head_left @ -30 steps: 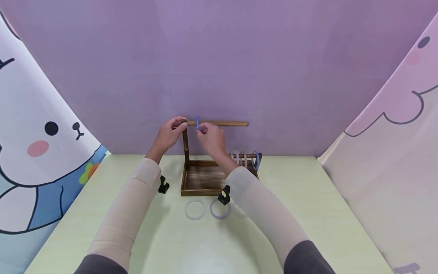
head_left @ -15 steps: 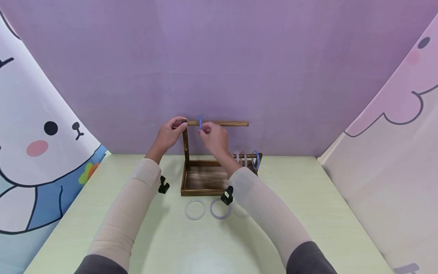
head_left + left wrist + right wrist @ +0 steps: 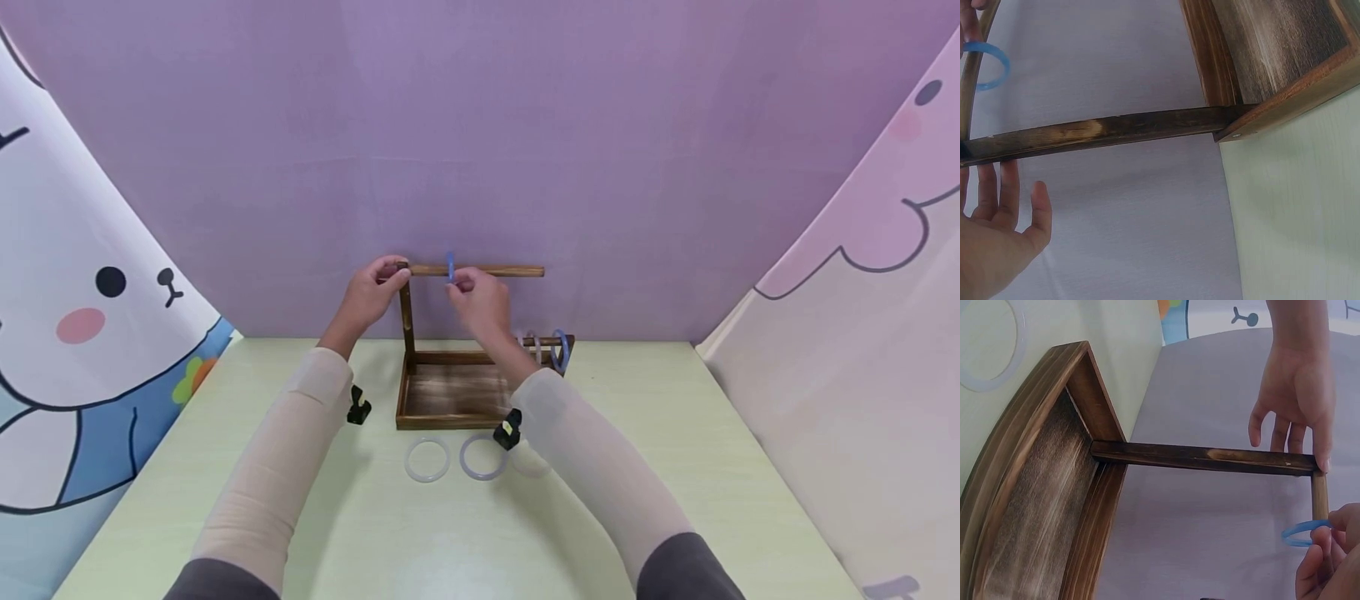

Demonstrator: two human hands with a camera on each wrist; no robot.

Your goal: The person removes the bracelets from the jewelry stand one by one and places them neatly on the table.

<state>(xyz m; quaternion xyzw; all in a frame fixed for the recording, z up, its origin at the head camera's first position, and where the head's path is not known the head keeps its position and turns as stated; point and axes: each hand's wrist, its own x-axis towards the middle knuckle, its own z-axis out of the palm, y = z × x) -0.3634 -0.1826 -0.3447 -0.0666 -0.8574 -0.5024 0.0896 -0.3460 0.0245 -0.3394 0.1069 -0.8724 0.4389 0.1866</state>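
A blue bangle (image 3: 451, 267) hangs around the upper bar (image 3: 510, 271) of a dark wooden bangle stand (image 3: 431, 422). My right hand (image 3: 483, 304) pinches the bangle between thumb and fingers; the right wrist view shows the blue ring (image 3: 1297, 534) circling the bar close to the post. At the top corner of the upright post (image 3: 407, 312), my left hand (image 3: 369, 293) grips the stand with its thumb and fingers. In the left wrist view, several fingertips of the left hand (image 3: 1007, 234) show beneath the post.
Several bangles, among them a blue one (image 3: 560, 350), hang on the lower bar at the right, partly behind my right forearm. On the pale table, a whitish bangle (image 3: 427, 479) and a lavender bangle (image 3: 482, 477) lie before the stand's tray, with a faint clear one (image 3: 531, 475) beside them.
My right hand has slid the blue bangle to the right along the upper bar, away from the post. My left hand has stayed at the corner.
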